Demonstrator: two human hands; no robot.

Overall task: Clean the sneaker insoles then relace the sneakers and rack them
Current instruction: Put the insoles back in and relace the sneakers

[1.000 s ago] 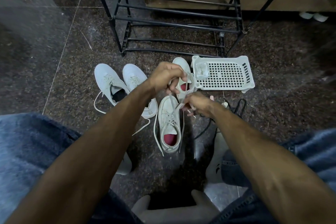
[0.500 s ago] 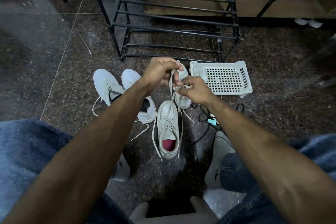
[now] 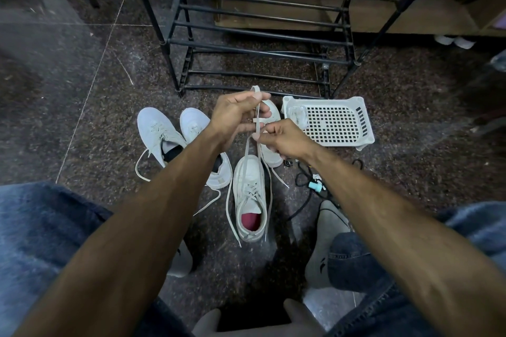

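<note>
left hand (image 3: pixel 235 120) and right hand (image 3: pixel 284 139) raised over floor, both pinching pale lace (image 3: pixel 256 117); which shoe lace belongs to unclear. near-centre sneaker (image 3: pixel 250 194) laced, red insole inside, lace ends trailing loose. its mate (image 3: pixel 269 150) partly hidden behind hands, just far of it. left pair (image 3: pixel 164 134) on floor, laces slack. rack (image 3: pixel 262 35) far, no shoes on bars. white basket (image 3: pixel 332 123) right. judgement: relacing mid-way; tying and racking all left.

floor (image 3: pixel 82 117): glossy speckled stone | rack (image 3: pixel 260 44): matt black metal | basket (image 3: pixel 367 139): white plastic
</note>
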